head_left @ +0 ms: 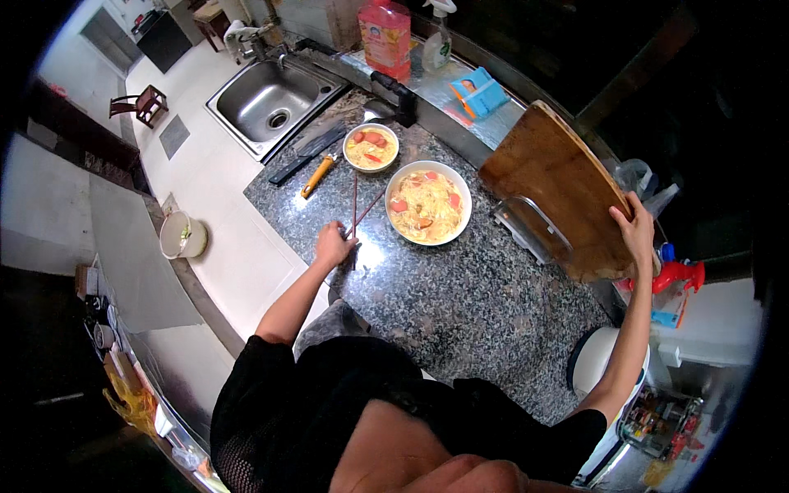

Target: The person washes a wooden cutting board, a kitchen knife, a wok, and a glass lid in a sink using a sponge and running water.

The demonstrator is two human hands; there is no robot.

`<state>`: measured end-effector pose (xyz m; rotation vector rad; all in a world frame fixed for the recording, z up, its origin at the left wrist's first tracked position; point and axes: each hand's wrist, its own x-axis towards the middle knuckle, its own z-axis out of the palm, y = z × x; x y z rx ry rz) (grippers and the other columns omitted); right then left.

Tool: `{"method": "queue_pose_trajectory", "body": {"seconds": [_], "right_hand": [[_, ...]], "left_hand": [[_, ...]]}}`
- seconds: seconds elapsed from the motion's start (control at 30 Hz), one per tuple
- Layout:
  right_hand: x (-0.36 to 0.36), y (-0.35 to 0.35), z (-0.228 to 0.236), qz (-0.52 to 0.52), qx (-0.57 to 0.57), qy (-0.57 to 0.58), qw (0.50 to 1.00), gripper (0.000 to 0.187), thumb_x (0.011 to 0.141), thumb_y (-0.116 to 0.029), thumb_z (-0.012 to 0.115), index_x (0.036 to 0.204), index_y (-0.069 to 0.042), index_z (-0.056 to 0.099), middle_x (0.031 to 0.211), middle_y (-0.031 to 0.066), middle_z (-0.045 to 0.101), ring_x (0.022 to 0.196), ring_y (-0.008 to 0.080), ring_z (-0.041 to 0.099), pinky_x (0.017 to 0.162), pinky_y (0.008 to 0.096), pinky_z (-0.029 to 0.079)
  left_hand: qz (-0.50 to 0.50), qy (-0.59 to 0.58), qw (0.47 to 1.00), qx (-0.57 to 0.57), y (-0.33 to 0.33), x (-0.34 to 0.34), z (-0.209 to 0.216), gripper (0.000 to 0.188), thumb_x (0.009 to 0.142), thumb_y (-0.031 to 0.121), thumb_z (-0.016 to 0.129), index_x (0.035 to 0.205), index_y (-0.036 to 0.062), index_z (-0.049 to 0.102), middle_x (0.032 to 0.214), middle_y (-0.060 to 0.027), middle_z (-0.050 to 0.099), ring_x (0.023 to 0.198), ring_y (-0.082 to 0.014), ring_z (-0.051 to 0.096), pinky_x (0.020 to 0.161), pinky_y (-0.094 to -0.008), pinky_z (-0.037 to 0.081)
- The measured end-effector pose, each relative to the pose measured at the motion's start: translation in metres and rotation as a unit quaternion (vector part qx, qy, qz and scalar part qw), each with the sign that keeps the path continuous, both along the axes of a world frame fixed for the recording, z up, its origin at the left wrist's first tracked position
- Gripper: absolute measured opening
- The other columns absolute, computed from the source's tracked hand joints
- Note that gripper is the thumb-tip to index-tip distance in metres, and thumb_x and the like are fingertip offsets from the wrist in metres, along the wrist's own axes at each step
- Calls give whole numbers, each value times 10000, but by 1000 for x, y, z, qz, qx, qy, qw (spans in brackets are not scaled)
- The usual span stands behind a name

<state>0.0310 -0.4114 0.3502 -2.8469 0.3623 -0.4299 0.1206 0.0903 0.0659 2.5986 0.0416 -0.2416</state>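
My left hand [334,244] is closed at the near ends of a pair of dark red chopsticks [355,205], which spread apart on the speckled stone counter [460,320]. To the right of them stands a large white bowl [468,205] of noodles with pinkish slices. Behind it is a smaller bowl [396,160] with similar food. My right hand [635,226] grips the outer edge of a brown wooden cutting board [559,189], tilted up against the back ledge. At the board's foot sits a metal holder with a looped bar [534,228].
A yellow-handled utensil [319,177] and a black-handled knife [308,154] lie left of the small bowl. Beyond them is a steel sink [255,103]. The back ledge bears a pink jug [385,41], a spray bottle [437,45] and a blue packet [481,92]. A white round appliance [596,361] stands right.
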Motion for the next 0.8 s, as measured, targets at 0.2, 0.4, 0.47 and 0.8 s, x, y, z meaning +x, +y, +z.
{"method": "queue_pose_trajectory", "body": {"seconds": [0.2, 0.4, 0.47, 0.8], "right_hand": [[18, -37, -9, 40, 26, 7, 999, 311, 711, -245, 625, 917, -44, 505, 777, 146, 579, 724, 294, 567, 630, 309, 414], [27, -36, -10, 2, -101, 2, 995, 323, 707, -245, 623, 948, -50, 533, 930, 140, 544, 898, 303, 494, 749, 354, 394], [27, -47, -17, 6, -127, 8, 992, 336, 707, -251, 624, 958, -47, 533, 949, 133, 540, 913, 299, 490, 758, 347, 394], [-8, 27, -15, -85, -229, -124, 962, 553, 741, -279, 592, 1202, -72, 367, 1186, 137, 419, 1093, 307, 382, 899, 370, 301]], "left_hand": [[-3, 58, 998, 24, -15, 13, -13, 339, 616, 177, 665, 894, 39, 528, 867, -162, 580, 857, -306, 542, 759, -374, 433], [-19, 55, 997, 51, -3, 12, -26, 151, 644, 84, 541, 784, 28, 555, 846, -195, 566, 801, -336, 555, 716, -408, 448], [-37, 34, 997, 53, 5, 7, -23, 149, 652, 92, 534, 787, 33, 555, 847, -193, 565, 798, -339, 554, 708, -417, 449], [-98, 29, 994, 27, 43, 19, -18, 174, 644, 99, 550, 805, 34, 536, 813, -177, 571, 771, -328, 558, 682, -406, 454]]}}
